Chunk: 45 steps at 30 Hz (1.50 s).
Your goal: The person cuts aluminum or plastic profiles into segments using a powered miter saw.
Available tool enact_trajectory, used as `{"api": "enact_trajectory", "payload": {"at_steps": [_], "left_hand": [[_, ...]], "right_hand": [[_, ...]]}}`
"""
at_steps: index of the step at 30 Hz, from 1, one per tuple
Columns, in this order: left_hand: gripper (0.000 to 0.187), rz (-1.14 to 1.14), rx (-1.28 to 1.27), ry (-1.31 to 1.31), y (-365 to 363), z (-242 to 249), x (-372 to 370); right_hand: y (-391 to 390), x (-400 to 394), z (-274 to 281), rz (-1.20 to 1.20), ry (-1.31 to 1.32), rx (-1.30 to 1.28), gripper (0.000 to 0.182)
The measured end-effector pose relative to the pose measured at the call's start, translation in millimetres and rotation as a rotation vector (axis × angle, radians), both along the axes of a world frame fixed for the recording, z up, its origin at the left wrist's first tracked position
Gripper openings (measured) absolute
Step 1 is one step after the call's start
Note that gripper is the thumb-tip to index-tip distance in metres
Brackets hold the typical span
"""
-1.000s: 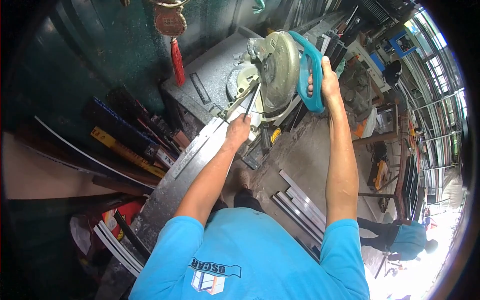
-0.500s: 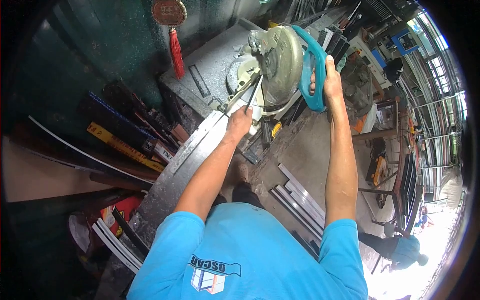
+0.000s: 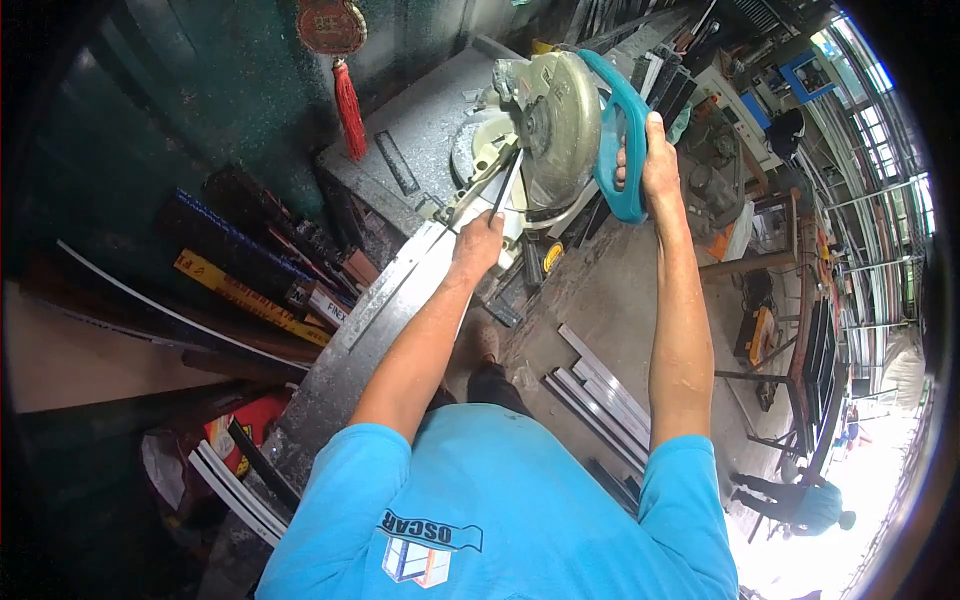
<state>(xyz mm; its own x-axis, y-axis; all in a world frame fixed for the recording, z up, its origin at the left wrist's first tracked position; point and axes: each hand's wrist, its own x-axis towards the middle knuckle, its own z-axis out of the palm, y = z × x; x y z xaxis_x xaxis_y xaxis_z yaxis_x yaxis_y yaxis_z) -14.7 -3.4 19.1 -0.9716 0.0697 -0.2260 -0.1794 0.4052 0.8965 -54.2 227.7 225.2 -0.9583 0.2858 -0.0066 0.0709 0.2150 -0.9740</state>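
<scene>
My shirt [image 3: 520, 480], bottom centre, reads "OSCAR" upside down; a label [image 3: 326, 304] left of centre, "FINEX"; the upper-left hanging ornament [image 3: 332, 27], "旺".

Saw handle [image 3: 637, 125] teal; blade guard [image 3: 572, 115] grey-beige; strip [image 3: 508, 184] black; tassel [image 3: 349, 112] red; shirt [image 3: 520, 480] bright blue, lettering [image 3: 420, 528] black.

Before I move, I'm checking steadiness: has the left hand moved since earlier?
No: the left hand shows no clear shift either way against the bench.

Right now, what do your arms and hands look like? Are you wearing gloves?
No gloves: my left hand and right hand are bare, and no watch or bracelet shows. My short, bright blue sleeves leave the forearms uncovered.
</scene>
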Motion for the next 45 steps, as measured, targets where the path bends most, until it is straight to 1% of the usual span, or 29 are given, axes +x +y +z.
{"api": "enact_trajectory", "payload": {"at_steps": [2,4,13,23,29,32,45], "left_hand": [[0.047,0.006,0.027,-0.033,0.5,0.2,-0.3],[0.047,0.009,-0.034,0.034,0.1,0.5,1.0],[0.047,0.019,-0.042,0.073,0.9,-3.3,1.2],[0.047,0.006,-0.058,0.058,0.4,0.1,1.7],[0.048,-0.012,-0.046,0.027,0.9,-6.5,-2.4],[0.047,-0.009,-0.058,0.049,1.3,-5.1,-2.0],[0.045,-0.001,-0.042,0.059,0.9,-4.5,-2.0]], "right_hand": [[0.6,-0.1,-0.8,-0.003,-0.005,0.007,0.069],[-0.1,0.6,-1.2,-0.005,0.001,0.014,0.069],[-4.6,6.5,-2.4,-0.022,0.008,0.022,0.071],[-0.4,8.7,-16.8,0.001,0.032,-0.003,0.068],[-1.9,13.9,-24.2,-0.002,0.056,0.011,0.067],[-2.2,14.0,-29.5,-0.018,0.087,0.005,0.071],[-0.6,19.8,-46.7,-0.034,0.093,0.051,0.070]]}}
